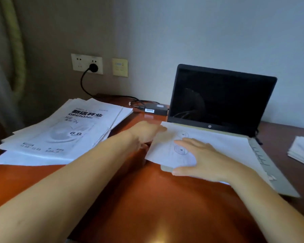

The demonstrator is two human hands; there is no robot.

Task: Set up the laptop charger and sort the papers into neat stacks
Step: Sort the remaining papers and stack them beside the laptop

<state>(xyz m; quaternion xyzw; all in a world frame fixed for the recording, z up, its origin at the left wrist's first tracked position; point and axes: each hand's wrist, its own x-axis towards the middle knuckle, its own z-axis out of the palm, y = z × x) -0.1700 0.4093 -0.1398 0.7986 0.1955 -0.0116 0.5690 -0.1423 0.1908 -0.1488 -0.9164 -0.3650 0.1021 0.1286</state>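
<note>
Both arms were out in front, the left forearm (77,172) angling in from the lower left and the right forearm (270,204) from the lower right. The left hand (146,133) sat just ahead and left of the right, knuckles up, its fingers too blurred to read. The right hand (200,159) lay palm down, fingers straight and spread, thumb pointing left.

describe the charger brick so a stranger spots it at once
Find the open laptop on the red-brown desk. Just left of its screen lies the charger brick: a flat black box with a white label, unlike the white papers nearby.
</note>
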